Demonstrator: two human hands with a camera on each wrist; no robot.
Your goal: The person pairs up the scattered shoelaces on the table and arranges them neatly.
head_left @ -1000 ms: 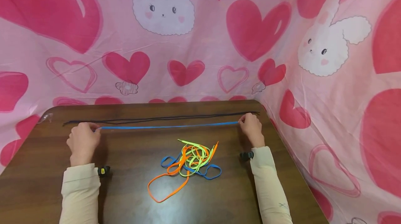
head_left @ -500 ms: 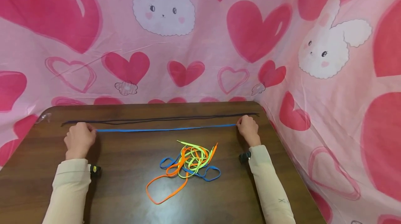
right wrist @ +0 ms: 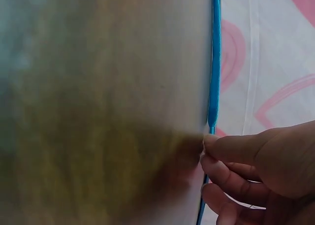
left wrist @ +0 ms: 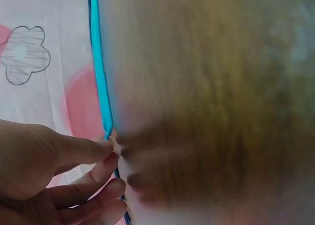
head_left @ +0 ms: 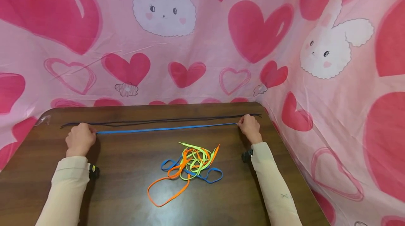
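A light-blue shoelace (head_left: 164, 128) stretches nearly straight across the far part of the table. My left hand (head_left: 80, 139) pinches its left end between thumb and forefinger, as the left wrist view shows with the shoelace (left wrist: 100, 62) running up from the fingertips. At the other end my right hand (head_left: 250, 128) pinches the tip; in the right wrist view the lace (right wrist: 215, 62) leads straight away from the thumb. Just behind it lie black shoelaces (head_left: 164, 120), laid out lengthwise and roughly parallel. Nearer me sits a loose tangle of yellow-green (head_left: 197, 159), orange (head_left: 169, 176) and darker blue (head_left: 215, 175) shoelaces.
The brown wooden table (head_left: 126, 191) has rounded far corners. A small clear plastic scrap (head_left: 43, 120) lies at its far left corner. Pink cloth (head_left: 186, 50) printed with hearts and rabbits hangs behind the table and along its right side.
Both hands, still pinching the blue shoelace, have shifted slightly; the left moved a little left and toward me, the lace now lying slightly nearer at its left end. The tangle stays put.
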